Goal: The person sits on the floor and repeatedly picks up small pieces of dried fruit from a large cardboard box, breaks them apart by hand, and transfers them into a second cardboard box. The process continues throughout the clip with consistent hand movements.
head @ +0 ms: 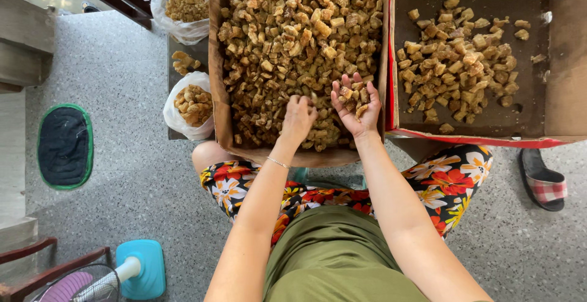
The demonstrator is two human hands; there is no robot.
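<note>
Green top (333,259) and floral shorts (449,182) closest to lens, both forearms running up from there to the boxes. Left hand (298,118) palm-down, fingers curled onto the heap of brown chunks (293,39) at near edge of the full box (215,63); looks pinched on a piece or two, but can't tell for sure, fingertips hidden by knuckles. Right hand (356,103) just beside it, to its right, palm-up and cupped, open grip w/ a small pile of picked chunks (354,94) resting in it. Hands near each other but apart, narrow gap btwn them, both over the same near-right corner of the heap. Second box (559,63) lies right of the right hand, across the red-edged wall, holding a thinner spread of sorted chunks (461,63); right hand clearly nearer to it than left. Chunks roughly cubic, no long axis to speak of. Two bags (183,8) of chunks well left of the left hand. Sandal (543,182) on floor far right, fan base (140,268) near-left.
</note>
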